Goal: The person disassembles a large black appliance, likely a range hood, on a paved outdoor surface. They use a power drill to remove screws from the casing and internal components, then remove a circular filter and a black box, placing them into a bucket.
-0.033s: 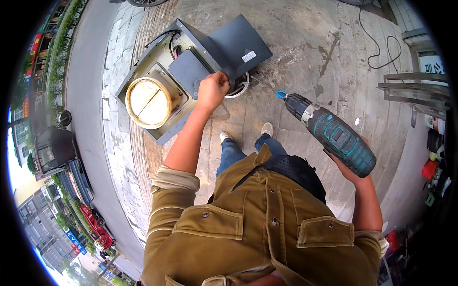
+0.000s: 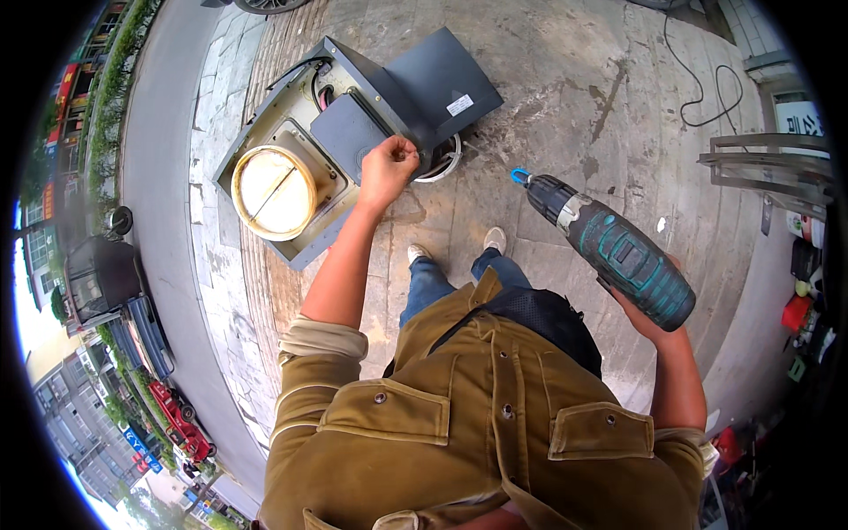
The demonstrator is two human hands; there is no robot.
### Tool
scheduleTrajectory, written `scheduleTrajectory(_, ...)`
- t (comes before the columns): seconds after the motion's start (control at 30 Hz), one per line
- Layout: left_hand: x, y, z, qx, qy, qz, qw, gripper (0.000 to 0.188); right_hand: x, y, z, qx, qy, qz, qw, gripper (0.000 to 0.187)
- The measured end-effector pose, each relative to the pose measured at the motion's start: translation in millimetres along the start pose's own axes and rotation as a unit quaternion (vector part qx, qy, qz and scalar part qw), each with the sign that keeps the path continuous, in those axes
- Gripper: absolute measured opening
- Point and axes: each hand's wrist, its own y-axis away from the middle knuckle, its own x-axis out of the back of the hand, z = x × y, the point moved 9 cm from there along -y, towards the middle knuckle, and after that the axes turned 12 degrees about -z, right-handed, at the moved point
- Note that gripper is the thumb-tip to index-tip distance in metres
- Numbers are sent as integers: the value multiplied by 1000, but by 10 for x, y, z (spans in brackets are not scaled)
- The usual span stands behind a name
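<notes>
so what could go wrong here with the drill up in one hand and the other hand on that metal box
1. The left hand rests closed on the grey metal unit, on its sheet-metal edges; a slip could cut the fingers.
2. The right hand alone holds the cordless drill in the air, bit pointing towards the unit and the left hand; an accidental trigger pull or swing might catch that hand.
3. A black cable loops over the pavement behind, a possible trip hazard.
</notes>
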Motion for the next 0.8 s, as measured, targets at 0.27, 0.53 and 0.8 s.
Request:
scheduleTrajectory(0.27,-310,699,-326,12,728,-69,682,13,-223,-252,16,-54,-115,-52,991,25)
scheduleTrajectory(0.53,-598,707,-59,21,738,-140,660,27,-540,-1062,-338,-133,-71,-186,971,29)
scheduleTrajectory(0.8,-548,595,-44,29,729,-160,665,42,-607,-1504,-762,-109,9,-185,977,18)
